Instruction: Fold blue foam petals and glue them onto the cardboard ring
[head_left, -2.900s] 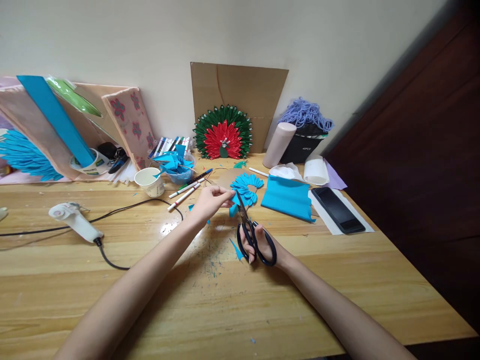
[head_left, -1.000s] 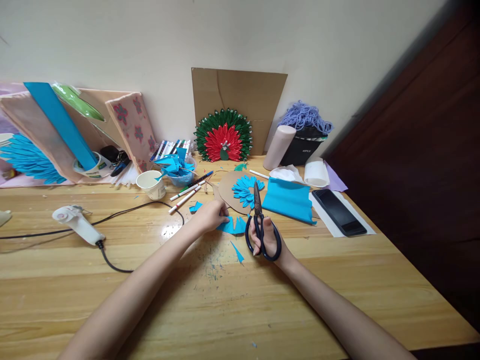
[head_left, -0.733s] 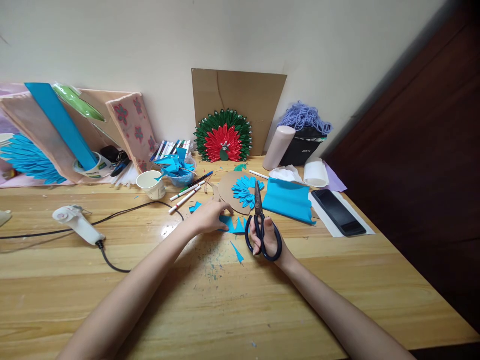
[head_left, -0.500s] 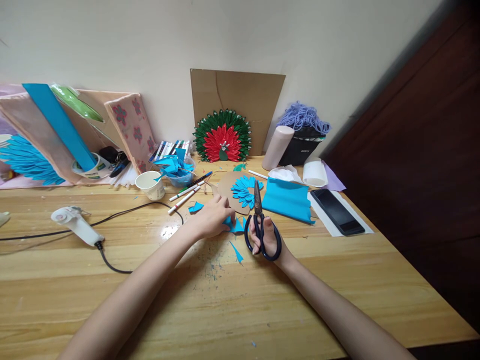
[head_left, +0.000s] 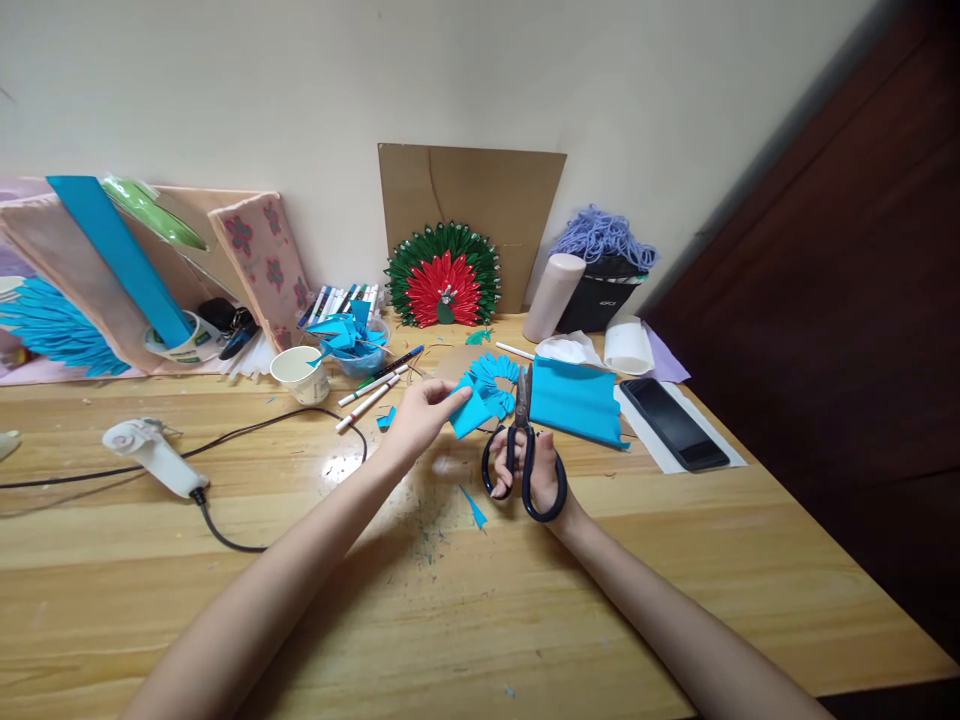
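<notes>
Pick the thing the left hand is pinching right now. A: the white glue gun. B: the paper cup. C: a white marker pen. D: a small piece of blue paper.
D: the left hand pinches a small piece of blue paper above the wooden table, beside the black-handled scissors in the right hand.

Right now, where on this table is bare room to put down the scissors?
Bare wood lies in front of the right hand with the scissors, toward the near table edge, and between the glue gun and the left hand. The strip along the wall is crowded.
</notes>
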